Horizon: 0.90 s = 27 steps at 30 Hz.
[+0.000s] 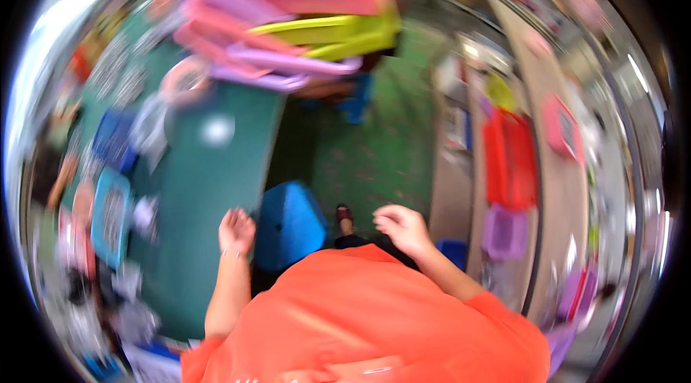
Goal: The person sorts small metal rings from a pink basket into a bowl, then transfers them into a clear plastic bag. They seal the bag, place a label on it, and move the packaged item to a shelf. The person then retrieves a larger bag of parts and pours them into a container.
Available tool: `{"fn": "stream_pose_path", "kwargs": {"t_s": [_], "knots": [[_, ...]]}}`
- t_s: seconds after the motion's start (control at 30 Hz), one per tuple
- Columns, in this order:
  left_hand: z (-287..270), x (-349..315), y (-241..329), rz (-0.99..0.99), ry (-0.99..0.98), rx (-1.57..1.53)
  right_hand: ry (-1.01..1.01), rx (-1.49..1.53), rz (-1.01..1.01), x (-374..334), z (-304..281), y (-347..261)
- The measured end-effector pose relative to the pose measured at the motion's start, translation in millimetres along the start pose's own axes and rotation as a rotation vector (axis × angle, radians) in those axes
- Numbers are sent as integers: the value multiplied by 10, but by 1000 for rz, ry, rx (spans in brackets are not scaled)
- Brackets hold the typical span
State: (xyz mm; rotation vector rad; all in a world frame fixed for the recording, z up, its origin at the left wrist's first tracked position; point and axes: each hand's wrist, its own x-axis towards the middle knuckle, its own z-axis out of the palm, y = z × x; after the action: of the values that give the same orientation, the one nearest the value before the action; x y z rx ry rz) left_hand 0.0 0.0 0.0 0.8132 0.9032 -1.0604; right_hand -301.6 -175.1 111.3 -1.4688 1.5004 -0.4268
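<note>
Blue stool (289,224) between both hands, left hand (236,232) and right hand (403,228) loosely curled, empty

Far ahead of the hands, a stack of plastic trays (288,16) in pink, purple, yellow-green and turquoise rises at the far end of the green worktop (209,188). To the right of the hands stand a red plastic bin (509,160) and a small purple plastic box (505,232). The green patterned floor (381,145) lies ahead of the hands.
</note>
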Motion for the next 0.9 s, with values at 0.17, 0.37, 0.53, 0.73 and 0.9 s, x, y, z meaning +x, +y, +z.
{"fn": "stream_pose_path", "kwargs": {"t_s": [0.17, 0.37, 0.53, 0.73, 0.9], "knots": [[1003, 296, 73, 175, -136, 847, -81, 420, -164, 668, -711, -173], [988, 2375, 55, -5, -499, 843, 522, 406, -323, 942, -2198, 90], [1693, 1848, -610, 337, -70, 1150, 775, 507, -211, 702, -2786, 619], [2024, 1690, -1415, 352, -31, 1289, 844, 783, -261, 825, -3692, 850], [1883, 1501, -1492, 402, 77, 1220, 854, 1084, -244, 1742, -4728, 978]]}}
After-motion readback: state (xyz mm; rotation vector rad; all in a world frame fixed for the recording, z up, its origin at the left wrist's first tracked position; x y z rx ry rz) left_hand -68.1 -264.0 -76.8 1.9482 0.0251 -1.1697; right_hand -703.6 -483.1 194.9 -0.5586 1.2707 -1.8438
